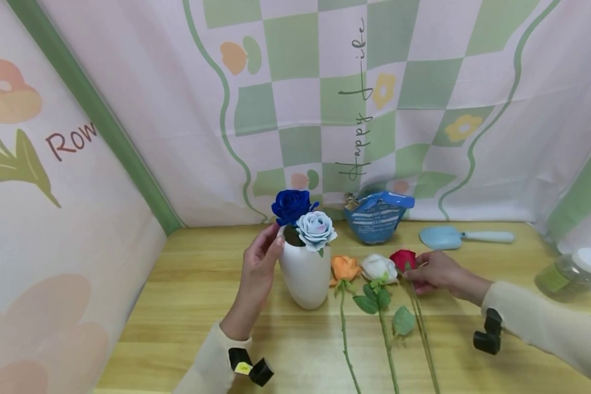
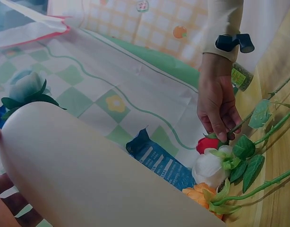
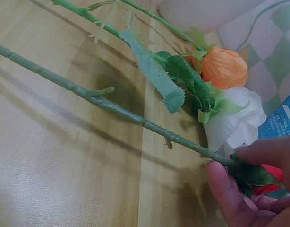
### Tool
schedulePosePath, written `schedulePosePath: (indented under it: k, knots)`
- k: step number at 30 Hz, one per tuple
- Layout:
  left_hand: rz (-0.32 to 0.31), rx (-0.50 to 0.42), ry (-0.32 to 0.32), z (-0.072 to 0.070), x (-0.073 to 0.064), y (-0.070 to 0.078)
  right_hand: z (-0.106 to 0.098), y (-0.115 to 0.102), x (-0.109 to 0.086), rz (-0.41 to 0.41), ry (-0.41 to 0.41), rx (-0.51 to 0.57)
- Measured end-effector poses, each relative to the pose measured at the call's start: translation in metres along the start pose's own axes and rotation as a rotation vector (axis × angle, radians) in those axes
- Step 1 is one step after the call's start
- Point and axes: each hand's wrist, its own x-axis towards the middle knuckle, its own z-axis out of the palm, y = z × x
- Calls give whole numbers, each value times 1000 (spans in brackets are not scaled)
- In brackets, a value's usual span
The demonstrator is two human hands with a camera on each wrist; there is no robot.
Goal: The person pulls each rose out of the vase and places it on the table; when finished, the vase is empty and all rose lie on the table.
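My left hand [image 1: 260,268] grips the upper left side of a white vase [image 1: 305,276], thumb near the rim. Out of its mouth rise a dark blue rose [image 1: 291,206] and a pale blue rose [image 1: 317,230]; their stems are hidden inside. At the right, my right hand [image 1: 435,272] pinches a red rose [image 1: 402,259] at the top of its stem, just under the bloom, as the right wrist view shows up close. Beside that bloom lie a white rose [image 1: 379,268] and an orange rose [image 1: 346,268], stems toward me.
Behind the roses a blue bag [image 1: 378,219] leans by the patterned curtain [image 1: 295,49]. A light blue trowel [image 1: 440,237] lies at the back right of the wooden table [image 1: 177,328]. A jar with a white lid [image 1: 566,276] stands at the far right.
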Motion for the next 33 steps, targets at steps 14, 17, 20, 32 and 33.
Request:
schedulePosePath:
  k: [14, 17, 20, 32, 33]
  knots:
    - [36, 38, 4, -1, 0, -1, 6, 5, 3, 27, 12, -114]
    - [23, 27, 1, -1, -1, -1, 6, 5, 2, 20, 24, -159]
    - [7, 14, -2, -1, 0, 0, 7, 6, 1, -9, 39, -246]
    - [-6, 5, -1, 0, 1, 0, -6, -13, -24, -104, -31, -653]
    - [-6, 4, -1, -1, 1, -1, -8, -19, -28, -115, -36, -677]
